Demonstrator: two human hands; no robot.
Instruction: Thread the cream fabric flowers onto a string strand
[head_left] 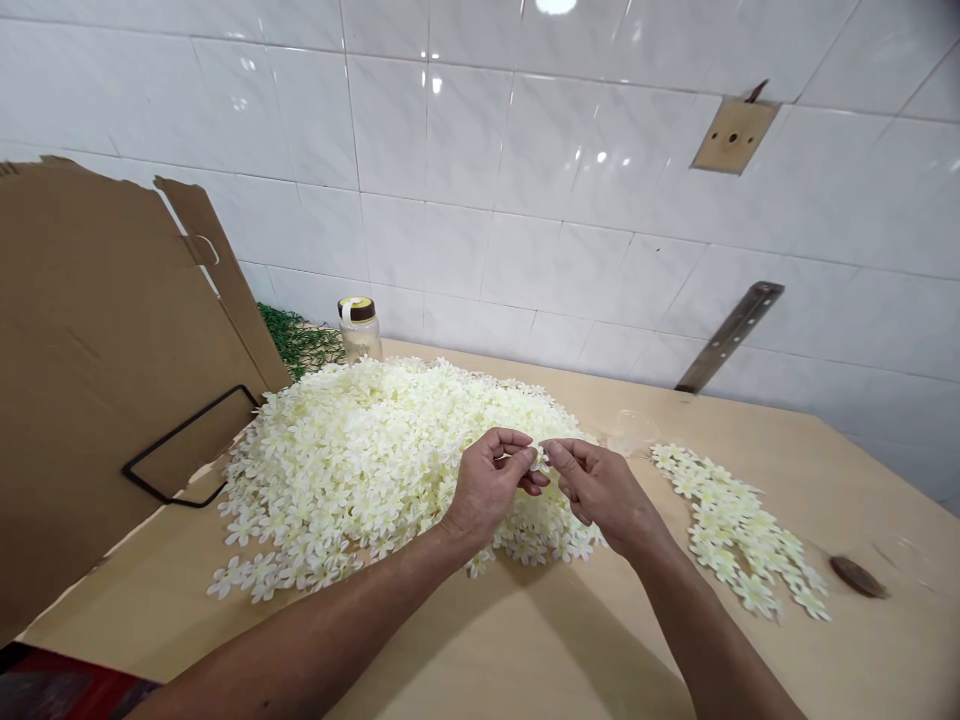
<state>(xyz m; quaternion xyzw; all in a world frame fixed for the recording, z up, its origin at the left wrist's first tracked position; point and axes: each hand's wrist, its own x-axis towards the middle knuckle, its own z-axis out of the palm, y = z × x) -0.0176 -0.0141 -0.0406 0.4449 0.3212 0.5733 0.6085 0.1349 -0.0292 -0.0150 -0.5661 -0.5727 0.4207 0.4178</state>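
Note:
My left hand (pixel 491 482) and my right hand (pixel 598 490) meet over the right part of a large heap of cream-white artificial flowers (pixel 360 450). Thumb and fingers of both hands are pinched together around a small white artificial flower (pixel 539 461). The fingertips cover much of it. To the right of my right hand, a narrow band of similar artificial flowers (pixel 739 530) lies on the wooden tabletop (pixel 480 650). Whether those flowers are joined to each other, I cannot tell.
A cardboard box (pixel 97 350) stands at the left, a black wire frame (pixel 187 450) against it. Behind the heap are a lidded clear jar (pixel 360 330) and green netting (pixel 300 340). A metal bracket (pixel 731 335) leans by the tiled wall; a dark round disc (pixel 859 577) lies far right.

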